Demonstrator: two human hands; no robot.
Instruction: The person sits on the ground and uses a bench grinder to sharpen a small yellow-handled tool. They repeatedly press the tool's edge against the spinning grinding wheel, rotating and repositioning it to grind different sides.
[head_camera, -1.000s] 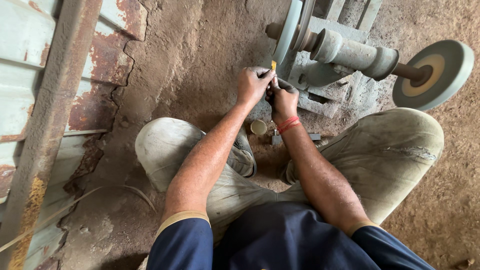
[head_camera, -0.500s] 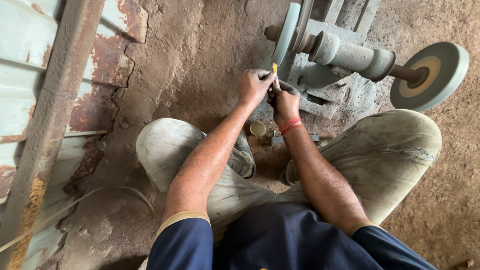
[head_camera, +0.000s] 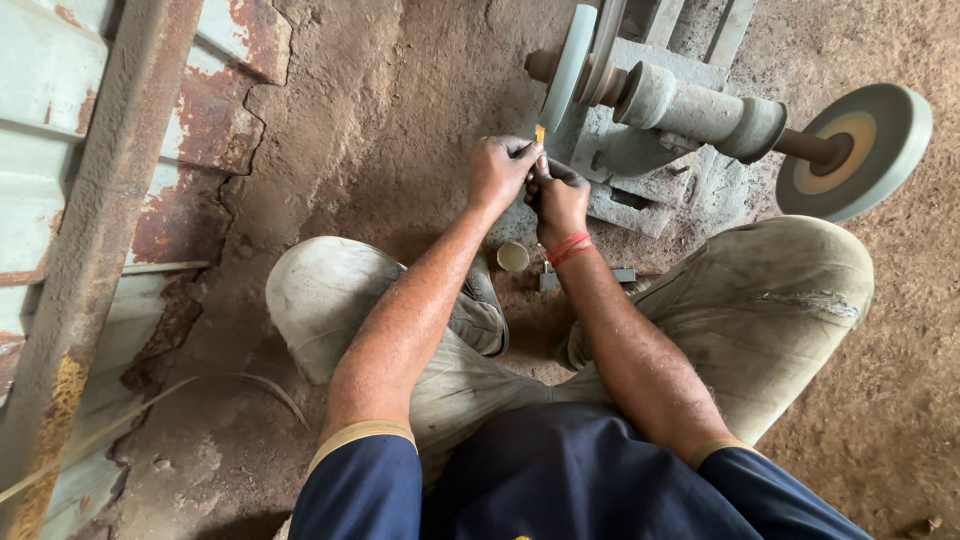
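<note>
So this person is squatting on the dirt floor right in front of a grinder (head_camera: 660, 110), the kind with a shaft and a wheel at each end. Both hands are bunched together just short of the thin pale wheel (head_camera: 568, 62), the one on the grinder's near end. The big grey wheel (head_camera: 855, 150) is way off at the far end of the shaft.

The left hand (head_camera: 500, 172) and the right hand (head_camera: 560, 200) are both closed tight, fingertips pinched onto one tiny yellow piece (head_camera: 540, 133). Only its tip pokes up above the knuckles, almost at the thin wheel's rim. Can't tell if it's actually touching.

My guess is it's light as anything and stiff, but so small there's barely anything to grab. Pinching low with both hands, leaving just the tip free, looks like the only sane hold. It'd slip or flick away easily, I reckon.

There's a small round cup (head_camera: 513, 256) on the ground below the grinder, between the knees, near a red wristband (head_camera: 568, 246).
</note>
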